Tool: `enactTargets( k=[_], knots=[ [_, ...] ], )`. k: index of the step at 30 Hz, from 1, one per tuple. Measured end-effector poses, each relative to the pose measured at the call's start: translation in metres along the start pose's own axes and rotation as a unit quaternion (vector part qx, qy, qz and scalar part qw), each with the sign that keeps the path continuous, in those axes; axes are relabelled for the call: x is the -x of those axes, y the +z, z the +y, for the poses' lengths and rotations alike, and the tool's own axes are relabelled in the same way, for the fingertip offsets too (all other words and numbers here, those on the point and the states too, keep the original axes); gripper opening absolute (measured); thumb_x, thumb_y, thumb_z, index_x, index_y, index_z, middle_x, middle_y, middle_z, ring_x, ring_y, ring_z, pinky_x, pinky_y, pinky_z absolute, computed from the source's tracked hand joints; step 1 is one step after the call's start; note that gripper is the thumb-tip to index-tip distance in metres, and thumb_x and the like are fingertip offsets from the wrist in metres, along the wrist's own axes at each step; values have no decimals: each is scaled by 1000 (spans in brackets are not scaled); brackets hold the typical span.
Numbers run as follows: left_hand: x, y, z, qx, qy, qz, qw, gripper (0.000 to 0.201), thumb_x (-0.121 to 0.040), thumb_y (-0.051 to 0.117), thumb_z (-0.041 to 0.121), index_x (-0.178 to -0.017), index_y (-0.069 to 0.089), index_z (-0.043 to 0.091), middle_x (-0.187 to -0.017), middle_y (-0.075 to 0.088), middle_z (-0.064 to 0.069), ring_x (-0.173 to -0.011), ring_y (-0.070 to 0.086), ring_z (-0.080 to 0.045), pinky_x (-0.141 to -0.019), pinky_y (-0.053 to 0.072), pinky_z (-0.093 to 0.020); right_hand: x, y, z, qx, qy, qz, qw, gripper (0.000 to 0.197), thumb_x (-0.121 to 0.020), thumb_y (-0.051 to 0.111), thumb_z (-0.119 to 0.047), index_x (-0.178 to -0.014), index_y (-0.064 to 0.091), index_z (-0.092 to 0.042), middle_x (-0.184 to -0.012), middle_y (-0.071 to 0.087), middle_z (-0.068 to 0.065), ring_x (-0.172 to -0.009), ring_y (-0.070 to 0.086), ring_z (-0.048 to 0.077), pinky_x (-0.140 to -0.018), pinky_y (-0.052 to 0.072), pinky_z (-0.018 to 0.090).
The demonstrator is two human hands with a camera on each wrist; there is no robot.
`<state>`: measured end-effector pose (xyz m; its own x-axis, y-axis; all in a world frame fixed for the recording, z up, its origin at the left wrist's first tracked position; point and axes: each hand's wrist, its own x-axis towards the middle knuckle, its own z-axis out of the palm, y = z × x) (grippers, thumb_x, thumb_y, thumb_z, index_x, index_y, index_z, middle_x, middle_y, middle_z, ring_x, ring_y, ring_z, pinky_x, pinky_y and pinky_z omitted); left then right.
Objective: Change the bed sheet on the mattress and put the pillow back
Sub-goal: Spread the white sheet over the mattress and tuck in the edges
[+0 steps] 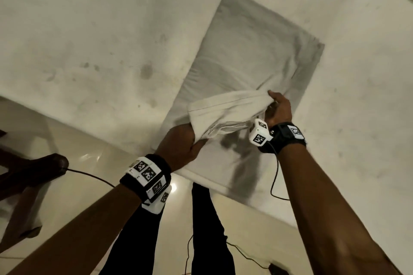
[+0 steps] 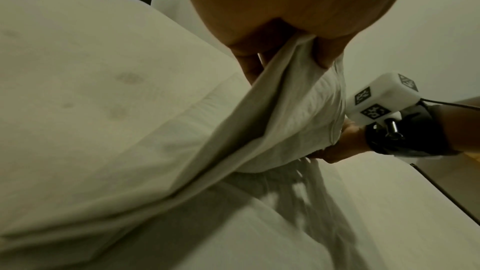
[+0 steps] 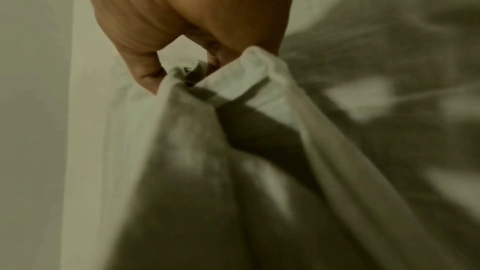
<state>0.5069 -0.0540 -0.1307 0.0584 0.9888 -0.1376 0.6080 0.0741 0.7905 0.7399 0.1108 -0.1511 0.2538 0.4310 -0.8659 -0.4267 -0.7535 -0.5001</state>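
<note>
A bare, stained white mattress (image 1: 89, 40) fills most of the head view. On it, near its front edge, lies a folded white sheet (image 1: 245, 51), set at an angle. Both hands lift its top layer (image 1: 223, 107) off the stack. My left hand (image 1: 178, 140) grips the layer's near left end, and my right hand (image 1: 279, 107) grips the bunched right end. The left wrist view shows my left hand (image 2: 285, 48) pinching the cloth (image 2: 298, 110), with the right hand (image 2: 345, 141) beyond. In the right wrist view, my right hand (image 3: 182, 65) clutches gathered cloth (image 3: 233, 130). No pillow is in view.
Glossy pale floor tiles (image 1: 78, 152) run along the mattress's front edge. Dark wooden furniture (image 1: 26, 174) stands at the left. Thin black cables (image 1: 93, 176) trail from my wrists over the floor. My dark-trousered legs (image 1: 201, 219) stand against the mattress edge.
</note>
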Motion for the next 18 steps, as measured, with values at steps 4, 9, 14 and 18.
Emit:
enactTargets(
  k=[4,9,14,18],
  knots=[
    [0,-29,1,7,11,35,999,46,-91,53,35,-92,70,-8,-74,68,-23,-65,69,-39,-55,56,-43,3,35,-16,19,-32,0,999,36,-79,61,-6,-50,42,-17,-53,39,3,-55,48,22,-54,45,21],
    [4,-97,-13,69,-94,150,982,45,-92,52,32,-105,71,-6,-86,74,-21,-80,71,-33,-70,56,-35,40,121,-37,36,-69,-118,990,48,-40,77,-9,-71,41,-16,-69,40,6,-63,50,25,-65,46,29],
    [7,-178,-65,105,-236,323,910,34,-96,57,33,-88,69,2,-74,66,-15,-66,57,-8,-60,41,-24,85,273,-9,127,-185,-235,946,29,-82,53,14,-97,52,-11,-70,52,9,-49,58,17,-47,48,25],
    [41,-210,-188,110,-437,420,788,47,-87,66,45,-109,64,3,-100,70,-24,-90,68,-35,-78,55,-42,105,363,66,184,-92,-386,899,52,-91,55,10,-131,42,-21,-91,62,16,-81,66,35,-76,57,50]
  ],
)
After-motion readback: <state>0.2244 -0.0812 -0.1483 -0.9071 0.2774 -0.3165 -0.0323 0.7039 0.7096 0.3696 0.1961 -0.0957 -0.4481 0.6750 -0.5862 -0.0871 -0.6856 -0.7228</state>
